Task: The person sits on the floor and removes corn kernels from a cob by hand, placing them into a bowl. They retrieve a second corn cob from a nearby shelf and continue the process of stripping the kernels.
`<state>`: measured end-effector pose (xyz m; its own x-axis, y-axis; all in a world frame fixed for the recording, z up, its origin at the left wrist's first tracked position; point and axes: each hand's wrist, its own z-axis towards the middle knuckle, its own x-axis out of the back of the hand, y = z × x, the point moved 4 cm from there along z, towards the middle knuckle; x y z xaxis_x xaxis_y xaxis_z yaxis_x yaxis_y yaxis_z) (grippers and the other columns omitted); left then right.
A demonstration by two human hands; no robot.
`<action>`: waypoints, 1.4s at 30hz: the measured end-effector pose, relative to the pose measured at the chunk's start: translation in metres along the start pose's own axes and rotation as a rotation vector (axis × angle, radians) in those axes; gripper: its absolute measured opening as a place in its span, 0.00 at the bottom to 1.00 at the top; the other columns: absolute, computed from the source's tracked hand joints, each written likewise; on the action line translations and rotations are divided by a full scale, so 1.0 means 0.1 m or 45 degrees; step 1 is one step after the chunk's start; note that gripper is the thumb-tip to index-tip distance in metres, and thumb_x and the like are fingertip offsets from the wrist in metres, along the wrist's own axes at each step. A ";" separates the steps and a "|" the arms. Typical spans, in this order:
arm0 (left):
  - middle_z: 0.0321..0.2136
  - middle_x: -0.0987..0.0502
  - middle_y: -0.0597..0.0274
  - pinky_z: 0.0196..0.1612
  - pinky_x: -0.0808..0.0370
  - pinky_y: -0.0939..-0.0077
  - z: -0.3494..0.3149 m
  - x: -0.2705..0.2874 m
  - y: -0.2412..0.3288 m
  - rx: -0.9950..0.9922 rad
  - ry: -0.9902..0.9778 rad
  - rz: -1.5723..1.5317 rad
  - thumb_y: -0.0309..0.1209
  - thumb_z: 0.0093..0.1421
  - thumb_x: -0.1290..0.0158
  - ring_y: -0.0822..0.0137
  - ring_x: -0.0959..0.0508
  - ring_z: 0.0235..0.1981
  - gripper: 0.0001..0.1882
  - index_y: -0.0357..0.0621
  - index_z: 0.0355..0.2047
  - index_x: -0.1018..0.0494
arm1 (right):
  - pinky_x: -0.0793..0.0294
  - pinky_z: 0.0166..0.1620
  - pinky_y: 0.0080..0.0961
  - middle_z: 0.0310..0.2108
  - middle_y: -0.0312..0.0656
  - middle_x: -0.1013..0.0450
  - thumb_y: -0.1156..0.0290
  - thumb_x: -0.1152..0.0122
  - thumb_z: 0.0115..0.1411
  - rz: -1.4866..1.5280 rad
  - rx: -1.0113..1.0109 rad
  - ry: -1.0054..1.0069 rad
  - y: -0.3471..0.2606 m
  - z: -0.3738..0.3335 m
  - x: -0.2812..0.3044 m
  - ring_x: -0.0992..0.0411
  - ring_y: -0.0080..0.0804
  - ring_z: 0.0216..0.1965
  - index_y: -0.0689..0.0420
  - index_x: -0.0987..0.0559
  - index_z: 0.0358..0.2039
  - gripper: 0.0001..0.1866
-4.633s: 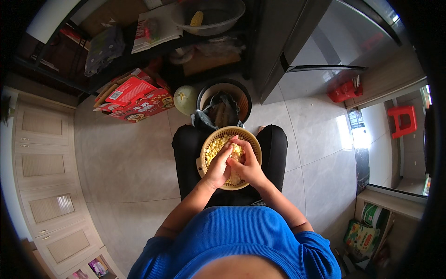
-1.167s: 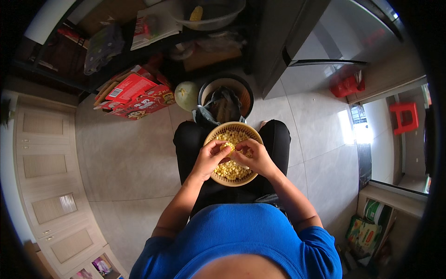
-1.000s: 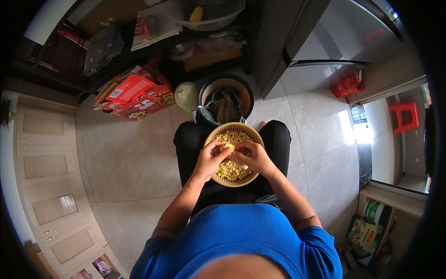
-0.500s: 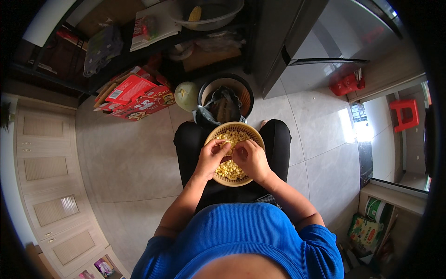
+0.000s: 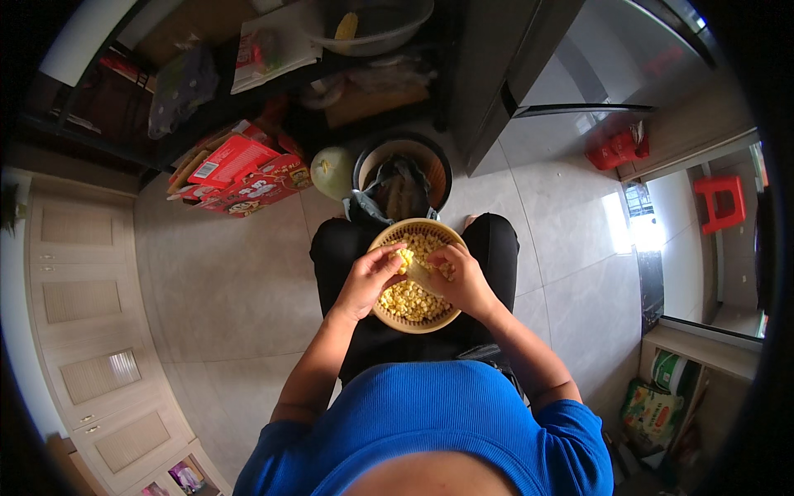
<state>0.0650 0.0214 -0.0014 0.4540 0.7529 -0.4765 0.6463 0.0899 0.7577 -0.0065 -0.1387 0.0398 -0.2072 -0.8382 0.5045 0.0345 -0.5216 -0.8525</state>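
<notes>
A round tan basket (image 5: 382,307) rests on my lap between my knees, with loose yellow corn kernels (image 5: 411,302) inside. Over its left part, my left hand (image 5: 364,281) is closed, pinching a yellow piece of corn (image 5: 404,260) between thumb and fingers. My right hand (image 5: 461,285) hovers over the right side with its fingers curled. A pale piece lies by its thumb, and some kernels show at its fingertips; exactly what it grips is partly hidden. The two hands are a little apart.
Just beyond the basket stands a round bin (image 5: 444,165) with a dark bag. Left of it are a pale green melon (image 5: 332,172) and a red carton (image 5: 248,174). A shelf holds a clear bowl (image 5: 385,37) with a corn cob (image 5: 346,26). A grey fridge (image 5: 579,74) stands at right.
My hands have moved apart from where they met over the basket. The yellow corn piece in my left hand now shows more clearly, and my right hand has shifted slightly right.
</notes>
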 end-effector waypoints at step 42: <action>0.51 0.36 0.52 0.57 0.41 0.70 0.04 -0.58 0.15 -0.235 -0.013 -0.161 0.28 0.64 0.66 0.62 0.35 0.53 0.20 0.39 0.55 0.45 | 0.38 0.37 0.13 0.31 0.31 0.38 0.69 0.49 0.61 1.272 -0.619 0.170 -0.02 0.12 -0.34 0.40 0.15 0.33 0.54 0.36 0.36 0.07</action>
<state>0.0504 -0.0238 0.0358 0.3835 0.7212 -0.5768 0.5755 0.3019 0.7600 0.0119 -0.1108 0.0263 -0.4045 -0.8069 -0.4305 -0.1358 0.5185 -0.8442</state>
